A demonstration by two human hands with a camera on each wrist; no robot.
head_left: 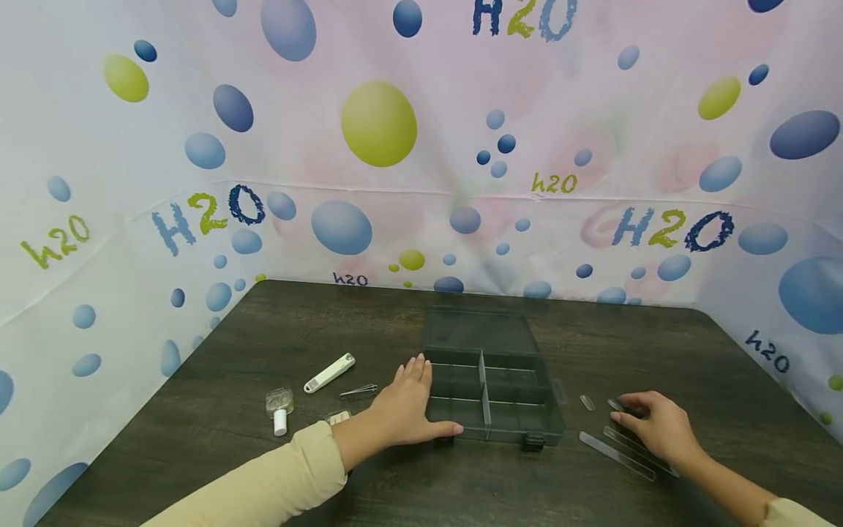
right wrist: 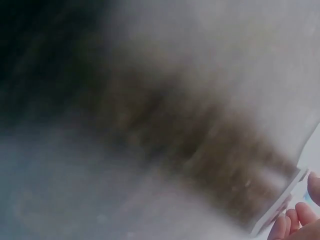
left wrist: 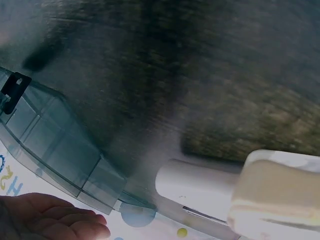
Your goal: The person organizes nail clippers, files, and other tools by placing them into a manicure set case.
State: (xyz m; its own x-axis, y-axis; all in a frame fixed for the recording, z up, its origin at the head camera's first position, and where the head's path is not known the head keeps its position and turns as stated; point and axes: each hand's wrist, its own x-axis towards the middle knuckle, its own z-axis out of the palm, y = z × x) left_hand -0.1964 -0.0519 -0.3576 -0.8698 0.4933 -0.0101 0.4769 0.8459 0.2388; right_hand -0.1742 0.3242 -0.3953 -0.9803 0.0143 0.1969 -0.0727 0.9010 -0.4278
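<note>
A dark translucent divided box (head_left: 486, 432) lies with its lid (head_left: 481, 329) folded back. My left hand (head_left: 403, 410) rests at its left side, fingers straight along the wall and thumb stretched out over the front left corner. Right of the box, my right hand (head_left: 658, 424) pinches a small clear piece (head_left: 615, 404) between thumb and forefinger, close over the table. Nearby lie a similar small clear piece (head_left: 587, 402) and two narrow clear strips, one frosted strip (head_left: 617, 456) and one clearer strip (head_left: 639, 450) partly under that hand.
Left of the box are a white nail clipper (head_left: 329, 373), small metal tweezers (head_left: 358, 391) and a clear bottle with a white cap (head_left: 279, 421). A beige item (head_left: 339, 418) is partly hidden by my left forearm. The dark table (head_left: 369, 315) ends at a printed curtain (head_left: 527, 241).
</note>
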